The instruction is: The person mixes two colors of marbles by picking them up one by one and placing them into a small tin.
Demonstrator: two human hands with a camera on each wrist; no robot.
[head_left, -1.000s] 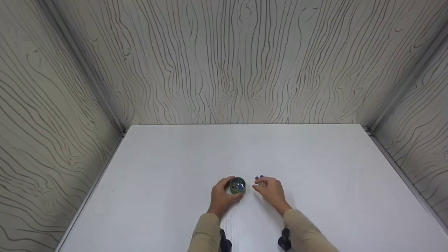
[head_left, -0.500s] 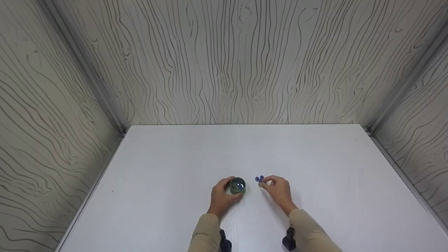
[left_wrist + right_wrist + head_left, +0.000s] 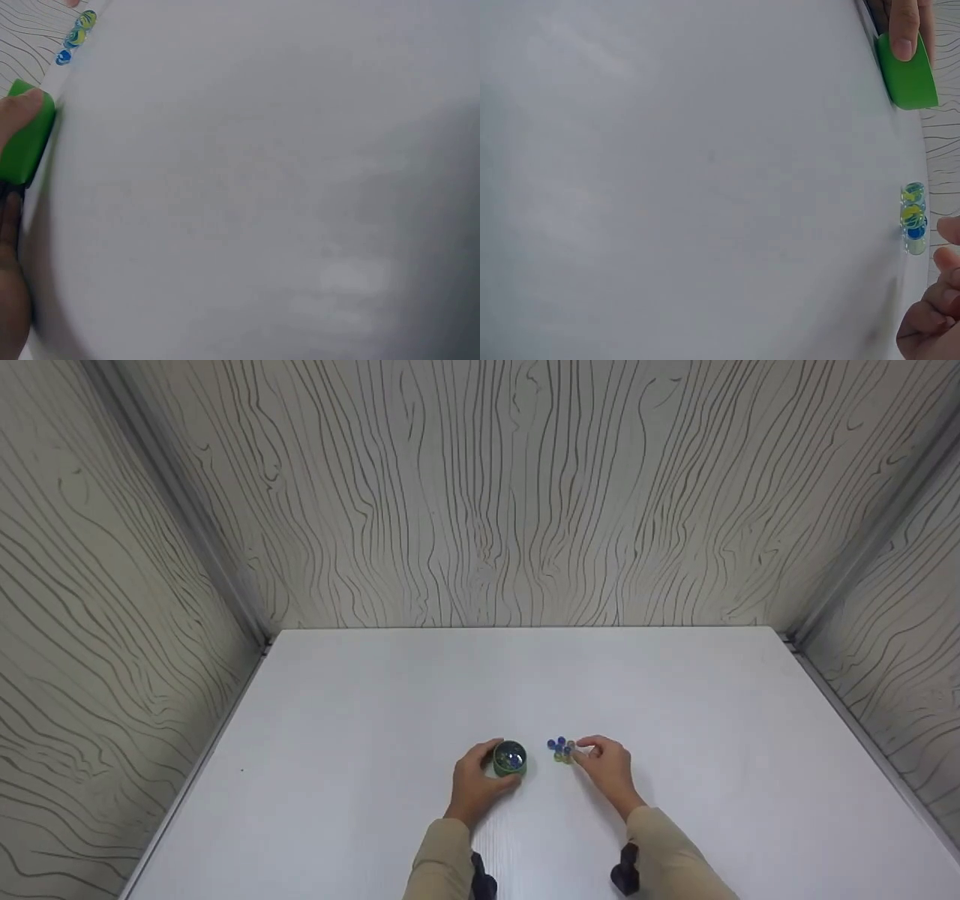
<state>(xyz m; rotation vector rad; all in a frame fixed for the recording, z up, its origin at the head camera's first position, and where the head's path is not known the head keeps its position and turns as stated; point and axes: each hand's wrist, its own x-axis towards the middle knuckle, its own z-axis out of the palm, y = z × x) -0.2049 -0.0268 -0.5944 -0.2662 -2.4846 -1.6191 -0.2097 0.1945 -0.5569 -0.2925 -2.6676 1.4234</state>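
Observation:
My left hand (image 3: 475, 786) grips a small round green cup (image 3: 511, 769) standing on the table, thumb on the near side and fingers behind. Inside the cup, shiny dark blue and green shapes show. The left wrist view shows the thumb against the cup's bright green wall (image 3: 30, 142). To the right of the cup lies a tight cluster of glass marbles (image 3: 561, 750), some blue, some clear with yellow and blue swirls. My right hand (image 3: 609, 769) is at the cluster's right side, thumb and index fingertips apart beside the marbles (image 3: 913, 214), the other fingers curled in.
The white table (image 3: 360, 720) spreads around both hands. Wood-grain patterned panels (image 3: 487, 495) rise behind it and along both sides. A dark wrist device (image 3: 626, 870) sits at each sleeve.
My right hand has drawn back to the right from over the marbles, uncovering more of the cluster. The left hand and the cup have stayed in place.

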